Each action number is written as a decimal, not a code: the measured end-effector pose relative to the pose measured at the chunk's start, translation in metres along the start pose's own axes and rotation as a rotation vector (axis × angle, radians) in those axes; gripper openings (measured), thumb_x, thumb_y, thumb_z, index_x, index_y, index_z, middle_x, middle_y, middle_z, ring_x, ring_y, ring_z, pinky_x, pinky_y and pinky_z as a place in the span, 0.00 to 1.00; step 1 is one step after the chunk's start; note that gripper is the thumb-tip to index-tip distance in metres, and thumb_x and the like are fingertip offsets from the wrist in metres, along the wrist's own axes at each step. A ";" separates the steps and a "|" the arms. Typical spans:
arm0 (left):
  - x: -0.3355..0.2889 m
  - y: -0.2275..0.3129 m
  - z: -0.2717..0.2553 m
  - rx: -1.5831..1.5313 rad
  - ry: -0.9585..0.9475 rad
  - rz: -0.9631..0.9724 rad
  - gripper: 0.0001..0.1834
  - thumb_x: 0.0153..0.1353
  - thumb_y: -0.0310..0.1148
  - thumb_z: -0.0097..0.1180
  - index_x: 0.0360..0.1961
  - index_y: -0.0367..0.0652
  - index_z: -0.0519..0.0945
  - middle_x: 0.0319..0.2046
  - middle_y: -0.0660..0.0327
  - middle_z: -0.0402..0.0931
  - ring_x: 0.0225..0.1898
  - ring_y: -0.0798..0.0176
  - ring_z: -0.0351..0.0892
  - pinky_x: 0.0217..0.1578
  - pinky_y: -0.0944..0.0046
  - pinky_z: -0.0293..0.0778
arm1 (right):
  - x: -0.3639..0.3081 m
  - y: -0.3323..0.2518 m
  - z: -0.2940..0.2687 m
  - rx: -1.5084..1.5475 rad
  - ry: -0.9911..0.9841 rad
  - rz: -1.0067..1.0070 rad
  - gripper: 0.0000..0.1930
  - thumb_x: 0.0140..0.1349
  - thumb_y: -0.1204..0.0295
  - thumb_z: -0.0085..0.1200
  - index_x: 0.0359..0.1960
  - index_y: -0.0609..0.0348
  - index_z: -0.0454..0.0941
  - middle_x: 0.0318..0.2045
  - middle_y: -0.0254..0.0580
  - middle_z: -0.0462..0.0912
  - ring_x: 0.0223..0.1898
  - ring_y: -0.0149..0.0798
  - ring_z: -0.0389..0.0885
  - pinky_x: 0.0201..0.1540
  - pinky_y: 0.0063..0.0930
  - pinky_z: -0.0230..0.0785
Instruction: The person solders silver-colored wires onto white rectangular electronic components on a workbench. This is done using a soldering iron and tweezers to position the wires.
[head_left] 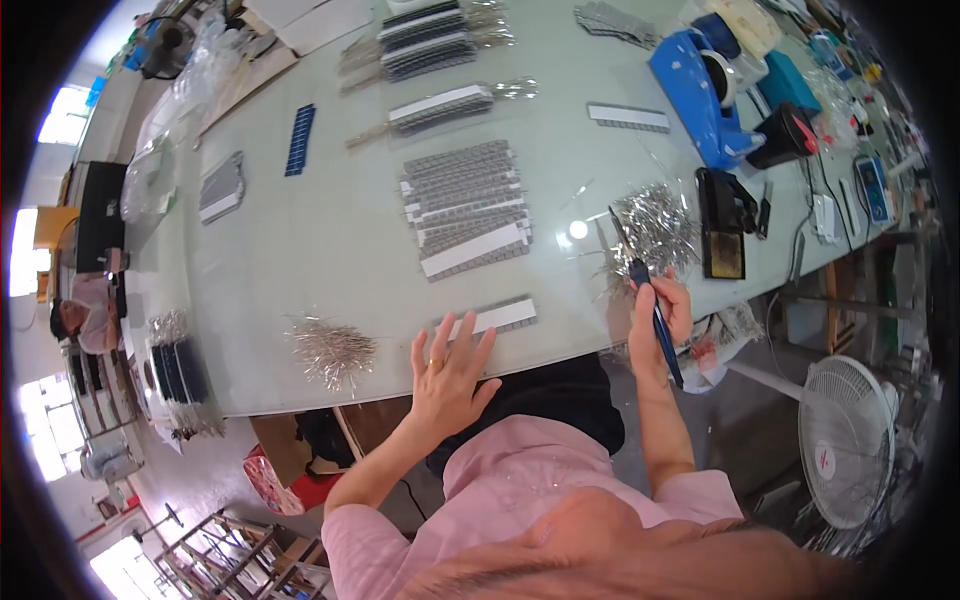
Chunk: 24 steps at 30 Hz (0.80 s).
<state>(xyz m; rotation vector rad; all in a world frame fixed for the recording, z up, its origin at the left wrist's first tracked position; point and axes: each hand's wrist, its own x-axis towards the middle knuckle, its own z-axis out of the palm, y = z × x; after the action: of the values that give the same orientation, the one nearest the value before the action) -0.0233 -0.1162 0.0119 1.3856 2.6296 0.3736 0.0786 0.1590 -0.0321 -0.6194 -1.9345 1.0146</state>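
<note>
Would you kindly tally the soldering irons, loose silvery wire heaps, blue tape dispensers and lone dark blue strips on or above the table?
Soldering iron, in the right hand: 1
Loose silvery wire heaps: 2
Blue tape dispenser: 1
Lone dark blue strip: 1
Total: 5

A white fan (pixel 848 440) stands at lower right, a dark fan (pixel 168 47) (smaller in view) at upper left.

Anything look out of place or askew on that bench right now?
Two small things. The grey strips in the middle lie at uneven angles, their ends not lined up, so the row looks askew. Near the right-hand wire heap, a few loose wires lie apart from it.
</note>
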 end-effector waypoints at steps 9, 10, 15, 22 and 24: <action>0.076 0.103 0.044 -0.160 0.158 -0.012 0.38 0.58 0.51 0.59 0.67 0.47 0.67 0.72 0.52 0.52 0.74 0.47 0.44 0.67 0.36 0.42 | -0.006 -0.004 0.003 0.193 0.123 0.121 0.05 0.62 0.80 0.55 0.38 0.63 0.73 0.33 0.41 0.79 0.34 0.32 0.80 0.68 0.44 0.60; 0.081 0.105 0.048 -0.156 0.164 -0.019 0.38 0.59 0.51 0.58 0.67 0.46 0.67 0.72 0.52 0.52 0.74 0.47 0.44 0.67 0.35 0.42 | -0.007 0.000 -0.002 0.130 0.130 0.081 0.05 0.62 0.80 0.55 0.38 0.63 0.73 0.34 0.40 0.79 0.35 0.33 0.80 0.68 0.44 0.58; 0.069 0.080 0.041 -0.121 0.172 0.034 0.36 0.57 0.51 0.60 0.64 0.48 0.70 0.73 0.53 0.52 0.74 0.49 0.44 0.65 0.36 0.45 | -0.014 0.003 -0.023 0.067 0.167 0.073 0.05 0.63 0.80 0.53 0.39 0.63 0.71 0.36 0.40 0.77 0.36 0.33 0.81 0.71 0.45 0.54; 0.044 0.019 0.011 -0.018 0.128 0.151 0.33 0.56 0.48 0.61 0.65 0.62 0.71 0.72 0.59 0.55 0.73 0.51 0.50 0.65 0.37 0.45 | -0.013 -0.016 -0.023 0.042 -0.002 -0.022 0.06 0.66 0.77 0.52 0.42 0.63 0.70 0.33 0.40 0.79 0.33 0.31 0.82 0.72 0.48 0.51; 0.026 0.009 0.009 -0.025 0.121 0.077 0.33 0.57 0.47 0.61 0.65 0.58 0.71 0.71 0.57 0.57 0.73 0.52 0.51 0.66 0.39 0.44 | -0.009 -0.028 -0.031 0.033 -0.053 -0.036 0.06 0.64 0.79 0.53 0.39 0.63 0.71 0.31 0.39 0.77 0.32 0.32 0.81 0.71 0.49 0.52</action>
<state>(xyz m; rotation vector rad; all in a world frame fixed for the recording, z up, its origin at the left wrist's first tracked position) -0.0284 -0.0884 0.0051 1.5050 2.6613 0.5129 0.1085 0.1504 -0.0031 -0.5426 -1.9638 1.0481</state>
